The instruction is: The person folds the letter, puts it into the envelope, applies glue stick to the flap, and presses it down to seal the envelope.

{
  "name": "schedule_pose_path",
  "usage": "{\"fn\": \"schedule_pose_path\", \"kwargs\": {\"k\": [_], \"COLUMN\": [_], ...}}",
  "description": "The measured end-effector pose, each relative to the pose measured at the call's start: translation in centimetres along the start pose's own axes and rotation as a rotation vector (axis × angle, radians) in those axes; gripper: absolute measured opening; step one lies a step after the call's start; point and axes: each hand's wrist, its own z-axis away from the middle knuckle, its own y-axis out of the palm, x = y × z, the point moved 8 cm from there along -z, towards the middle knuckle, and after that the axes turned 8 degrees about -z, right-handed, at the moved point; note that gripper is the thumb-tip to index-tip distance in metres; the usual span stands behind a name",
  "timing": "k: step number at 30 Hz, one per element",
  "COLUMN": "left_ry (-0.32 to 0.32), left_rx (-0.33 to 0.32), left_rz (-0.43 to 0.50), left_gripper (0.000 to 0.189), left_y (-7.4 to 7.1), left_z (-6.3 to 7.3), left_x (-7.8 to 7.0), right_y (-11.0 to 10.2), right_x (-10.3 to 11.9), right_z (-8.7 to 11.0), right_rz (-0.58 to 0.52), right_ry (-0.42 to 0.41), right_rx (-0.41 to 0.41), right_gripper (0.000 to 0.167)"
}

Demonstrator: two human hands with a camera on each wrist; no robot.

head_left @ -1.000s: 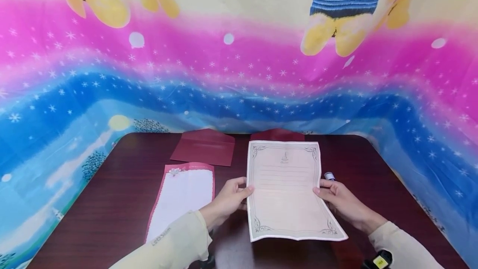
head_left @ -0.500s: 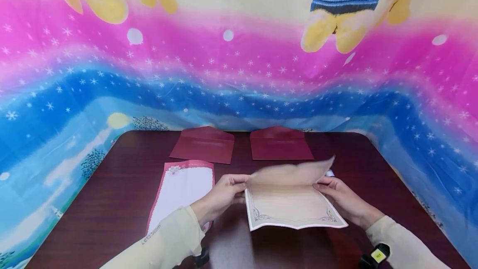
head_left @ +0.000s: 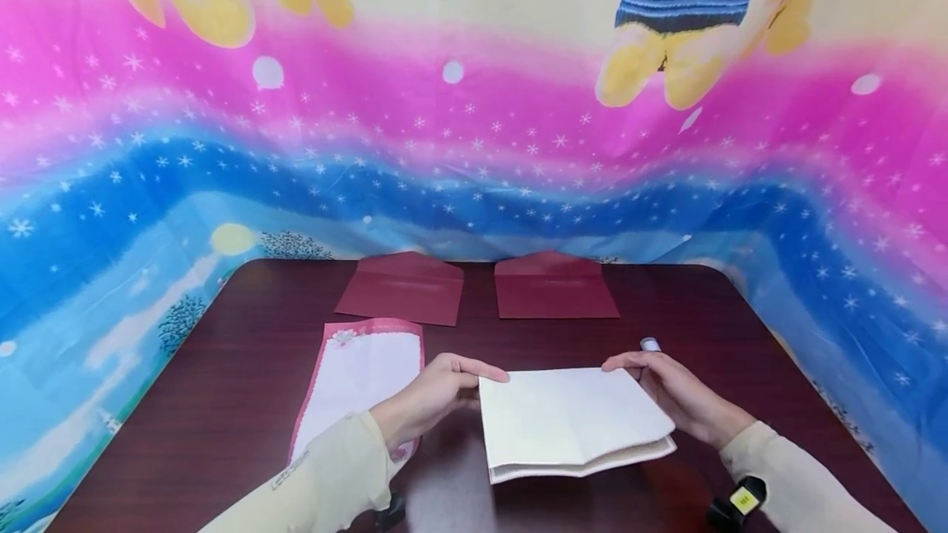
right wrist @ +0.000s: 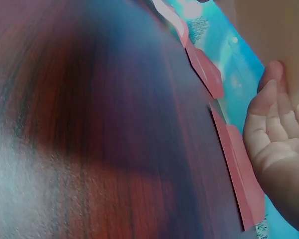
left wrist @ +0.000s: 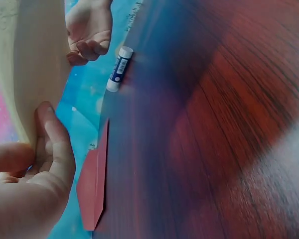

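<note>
A sheet of letter paper [head_left: 570, 416] is folded over in half above the table, its plain pale side up and the lower half showing along the near edge. My left hand [head_left: 433, 397] pinches it at the far left corner, beside the fold. At the far right corner my right hand [head_left: 683, 393] grips the same folded edge. The left wrist view has the left hand [left wrist: 37, 174] with thumb and fingers on either side of the paper [left wrist: 37, 55]. In the right wrist view, the right hand's [right wrist: 284, 144] fingers lie against the sheet.
A red-bordered white sheet [head_left: 359, 385] lies on the dark wood table [head_left: 244, 368] at the left. Two dark red envelopes [head_left: 400, 290] with raised flaps lie along the back. Behind the right hand is a glue stick [left wrist: 119, 68]. A printed cloth [head_left: 474, 130] surrounds the table.
The letter paper stood unfolded with its printed side showing; its top half has come down toward me over the lower half. The right-hand envelope now shows fully.
</note>
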Motion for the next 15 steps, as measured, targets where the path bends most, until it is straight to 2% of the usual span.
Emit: {"fn": "schedule_pose_path", "kwargs": {"k": [3, 8, 12, 15], "left_ry": [0.0, 0.016, 0.043, 0.035], "left_rx": [0.015, 0.006, -0.006, 0.012], "left_rz": [-0.037, -0.085, -0.12, -0.121], "left_gripper": [0.041, 0.035, 0.03, 0.04], "left_y": [0.07, 0.05, 0.05, 0.37], "left_z": [0.12, 0.18, 0.26, 0.36], "left_x": [0.11, 0.2, 0.24, 0.41], "right_y": [-0.05, -0.37, -0.66, -0.8], "right_x": [-0.17, -0.23, -0.3, -0.34], "right_z": [-0.22, -0.28, -0.32, -0.37], "right_rz": [0.032, 0.172, 0.244, 0.275], "right_ry": [0.009, -0.034, -0.047, -0.043], "right_rx": [-0.016, -0.064, -0.102, -0.134], "right_gripper": [0.036, 0.025, 0.037, 0.05]}}
